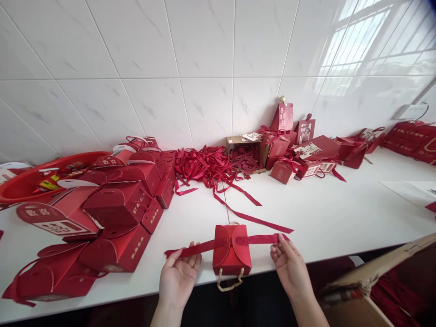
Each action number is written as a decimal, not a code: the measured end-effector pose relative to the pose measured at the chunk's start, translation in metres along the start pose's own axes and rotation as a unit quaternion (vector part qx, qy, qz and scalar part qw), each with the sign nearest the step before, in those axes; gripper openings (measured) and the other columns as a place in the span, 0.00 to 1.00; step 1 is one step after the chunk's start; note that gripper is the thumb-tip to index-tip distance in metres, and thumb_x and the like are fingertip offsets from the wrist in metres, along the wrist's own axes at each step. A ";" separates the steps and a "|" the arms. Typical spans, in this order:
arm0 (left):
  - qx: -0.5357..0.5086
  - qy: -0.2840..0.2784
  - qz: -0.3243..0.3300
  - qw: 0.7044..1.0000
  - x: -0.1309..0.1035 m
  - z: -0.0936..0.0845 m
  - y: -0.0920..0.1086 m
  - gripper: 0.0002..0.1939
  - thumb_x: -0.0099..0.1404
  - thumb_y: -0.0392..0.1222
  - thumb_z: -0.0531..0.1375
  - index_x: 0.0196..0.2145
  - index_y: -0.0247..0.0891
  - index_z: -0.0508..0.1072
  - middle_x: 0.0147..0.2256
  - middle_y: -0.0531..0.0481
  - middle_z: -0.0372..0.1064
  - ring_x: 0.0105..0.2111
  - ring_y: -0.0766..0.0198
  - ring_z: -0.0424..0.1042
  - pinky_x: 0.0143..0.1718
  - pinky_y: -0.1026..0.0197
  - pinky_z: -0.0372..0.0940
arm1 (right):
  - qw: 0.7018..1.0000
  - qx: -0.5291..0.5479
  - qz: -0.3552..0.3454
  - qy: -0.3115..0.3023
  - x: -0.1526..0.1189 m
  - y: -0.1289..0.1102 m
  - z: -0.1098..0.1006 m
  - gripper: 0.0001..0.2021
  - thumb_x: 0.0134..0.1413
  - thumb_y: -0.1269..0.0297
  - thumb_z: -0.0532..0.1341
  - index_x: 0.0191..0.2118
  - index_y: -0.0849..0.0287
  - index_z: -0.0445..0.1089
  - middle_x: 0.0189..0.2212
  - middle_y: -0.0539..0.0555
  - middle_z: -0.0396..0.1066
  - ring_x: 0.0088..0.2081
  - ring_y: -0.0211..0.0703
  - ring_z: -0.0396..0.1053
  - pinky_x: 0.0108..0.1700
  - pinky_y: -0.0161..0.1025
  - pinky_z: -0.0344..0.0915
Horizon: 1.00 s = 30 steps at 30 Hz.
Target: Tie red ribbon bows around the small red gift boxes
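Observation:
A small red gift box with a rope handle hanging at its near side sits at the front edge of the white table. A dark red ribbon passes through its top flaps and stretches out to both sides. On the left, my left hand pinches one ribbon end between thumb and fingers, palm up. The other end is held in my right hand, right of the box, between thumb and fingertips. Neither hand touches the box.
Red boxes are piled at left before a red basin. Loose ribbons and an open carton lie along the tiled wall. More boxes stand back right. A cardboard box is at lower right.

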State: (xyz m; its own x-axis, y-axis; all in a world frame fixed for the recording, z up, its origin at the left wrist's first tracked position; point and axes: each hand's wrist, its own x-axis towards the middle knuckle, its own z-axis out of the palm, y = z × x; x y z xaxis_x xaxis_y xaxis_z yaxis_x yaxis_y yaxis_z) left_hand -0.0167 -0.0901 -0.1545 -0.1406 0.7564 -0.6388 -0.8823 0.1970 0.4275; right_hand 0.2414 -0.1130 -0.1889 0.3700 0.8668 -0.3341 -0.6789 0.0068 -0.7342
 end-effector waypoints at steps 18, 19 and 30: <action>0.138 -0.088 0.556 0.815 -0.032 0.067 0.041 0.10 0.54 0.41 0.67 0.31 0.39 0.70 0.27 0.55 0.67 0.29 0.66 0.69 0.32 0.61 0.68 | 0.938 -0.141 -0.311 0.053 -0.016 -0.054 0.058 0.12 0.45 0.59 0.68 0.34 0.59 0.72 0.28 0.51 0.71 0.31 0.39 0.68 0.36 0.40 0.67; 0.150 -0.099 0.564 0.806 -0.035 0.072 0.043 0.09 0.54 0.41 0.67 0.31 0.38 0.71 0.27 0.55 0.68 0.30 0.66 0.69 0.33 0.61 0.68 | 0.930 -0.153 -0.330 0.046 -0.015 -0.059 0.062 0.11 0.46 0.58 0.68 0.32 0.60 0.72 0.27 0.51 0.70 0.30 0.39 0.68 0.35 0.39 0.67; 0.311 -0.288 0.496 0.758 -0.069 0.128 0.039 0.06 0.52 0.38 0.68 0.31 0.40 0.79 0.28 0.53 0.75 0.31 0.66 0.73 0.34 0.67 0.67 | 0.866 -0.227 -0.415 -0.161 -0.025 -0.099 0.123 0.05 0.54 0.62 0.62 0.33 0.56 0.73 0.29 0.50 0.72 0.33 0.39 0.68 0.35 0.35 0.66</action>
State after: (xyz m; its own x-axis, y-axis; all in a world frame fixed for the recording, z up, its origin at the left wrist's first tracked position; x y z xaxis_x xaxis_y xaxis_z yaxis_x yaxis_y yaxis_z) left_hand 0.0158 -0.0544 -0.0121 -0.2178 0.8363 0.5031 -0.0630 -0.5265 0.8478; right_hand 0.2207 -0.0742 -0.0351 0.3660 0.7520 0.5482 0.0833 0.5603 -0.8241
